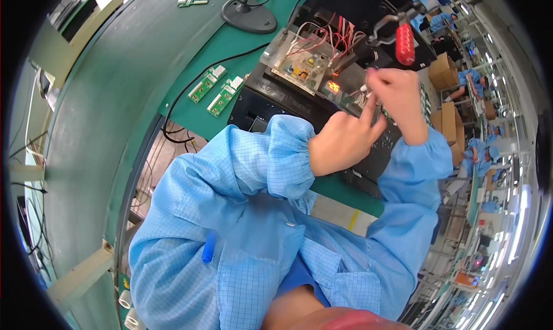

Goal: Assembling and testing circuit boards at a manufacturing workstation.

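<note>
My right hand (398, 97) is over the right part of a black test fixture (288, 102), its fingertips pinched together. What they hold, if anything, is too small to make out. My left hand (344, 141) reaches in from below, index finger stretched up close to the right fingertips, thumb held apart, other fingers curled. Small white connectors (364, 93) with thin wires show beside the fingertips. Left of them, a small red lit display (333, 86) glows on the fixture. A circuit board (300, 71) with red and white wires (325, 39) sits behind it under a clear cover.
A toggle clamp with a red handle (405, 45) rises behind my right hand. Two green circuit boards (226, 97) lie on the green bench (190, 79), near a black cable (199, 76) and a round black stand base (249, 16). Cardboard boxes (442, 71) stand to the right.
</note>
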